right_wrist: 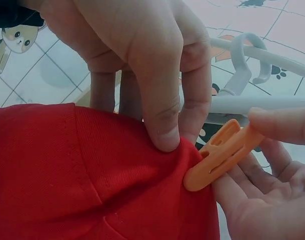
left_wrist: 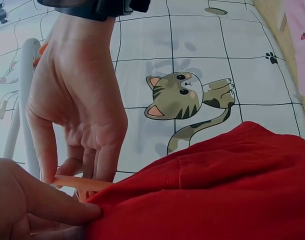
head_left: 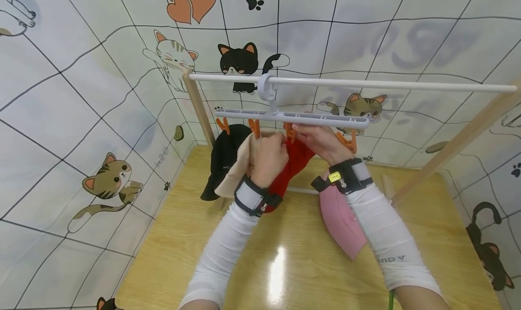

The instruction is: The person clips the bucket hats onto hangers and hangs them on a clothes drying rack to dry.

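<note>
My left hand pinches the upper edge of a red hat below a white hanger. In the right wrist view, an orange clip sits over that edge close to the left fingertips. My right hand holds this clip between thumb and fingers, just under the hanger bar. A beige hat and a black hat hang to the left, each beneath an orange clip. The left hand partly covers the beige and red hats.
The hanger hooks onto a white rod between wooden posts. Another orange clip dangles at the hanger's right. A pink hat lies on the wooden table, partly under the right forearm. A cat-patterned sheet surrounds the table.
</note>
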`<state>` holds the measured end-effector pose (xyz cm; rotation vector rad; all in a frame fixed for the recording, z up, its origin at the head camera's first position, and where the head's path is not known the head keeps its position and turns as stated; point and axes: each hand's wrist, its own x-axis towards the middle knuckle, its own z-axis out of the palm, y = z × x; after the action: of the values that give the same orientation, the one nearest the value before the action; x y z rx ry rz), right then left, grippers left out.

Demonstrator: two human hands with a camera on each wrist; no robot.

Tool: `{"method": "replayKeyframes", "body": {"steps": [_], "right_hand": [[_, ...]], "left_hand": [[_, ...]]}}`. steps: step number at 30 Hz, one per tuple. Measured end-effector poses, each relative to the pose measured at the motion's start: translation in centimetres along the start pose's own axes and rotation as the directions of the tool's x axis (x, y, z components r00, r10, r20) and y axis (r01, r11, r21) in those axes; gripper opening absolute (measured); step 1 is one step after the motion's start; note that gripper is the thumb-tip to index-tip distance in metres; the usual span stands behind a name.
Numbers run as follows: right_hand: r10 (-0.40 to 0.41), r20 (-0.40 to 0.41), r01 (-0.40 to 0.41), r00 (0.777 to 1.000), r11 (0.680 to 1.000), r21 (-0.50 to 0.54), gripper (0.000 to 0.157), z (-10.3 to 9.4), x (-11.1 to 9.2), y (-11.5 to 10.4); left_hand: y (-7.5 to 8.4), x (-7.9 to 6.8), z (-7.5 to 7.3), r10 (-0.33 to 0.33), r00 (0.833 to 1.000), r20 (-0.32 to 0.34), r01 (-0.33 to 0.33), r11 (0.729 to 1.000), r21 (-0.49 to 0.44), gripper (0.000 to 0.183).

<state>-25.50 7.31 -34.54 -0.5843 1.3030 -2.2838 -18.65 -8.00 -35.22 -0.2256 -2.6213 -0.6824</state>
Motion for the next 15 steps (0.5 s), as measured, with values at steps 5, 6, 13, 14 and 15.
{"method": "replayKeyframes", "body": {"steps": [5,6,13,14,15], "right_hand": [[-0.024,0.046,0.023,0.999,1.000,0.019,0.037,-0.5,0.0,0.6],[-0.027,0.056,0.026,0.998,0.999,0.028,0.037,-0.6,0.0,0.8],[-0.068,0.001,0.067,0.998,0.990,0.120,0.033,-1.2,-0.3,1.5],[-0.081,-0.015,0.082,0.997,0.986,0.146,0.033,-1.3,-0.5,1.6],[-0.093,-0.037,0.098,0.995,0.980,0.173,0.033,-1.5,-0.6,1.6]], "left_hand": [[-0.2,-0.3,0.3,0.008,1.000,-0.012,-0.008,1.000,0.002,0.010],[-0.3,-0.3,0.3,0.006,1.000,-0.013,-0.006,1.000,0.002,0.010],[-0.3,-0.5,0.6,0.013,1.000,-0.012,-0.013,1.000,-0.016,0.009],[-0.3,-0.6,0.6,0.014,1.000,-0.010,-0.014,1.000,-0.025,0.009],[-0.4,-0.7,0.6,0.012,1.000,-0.007,-0.012,0.999,-0.033,0.009]]}}
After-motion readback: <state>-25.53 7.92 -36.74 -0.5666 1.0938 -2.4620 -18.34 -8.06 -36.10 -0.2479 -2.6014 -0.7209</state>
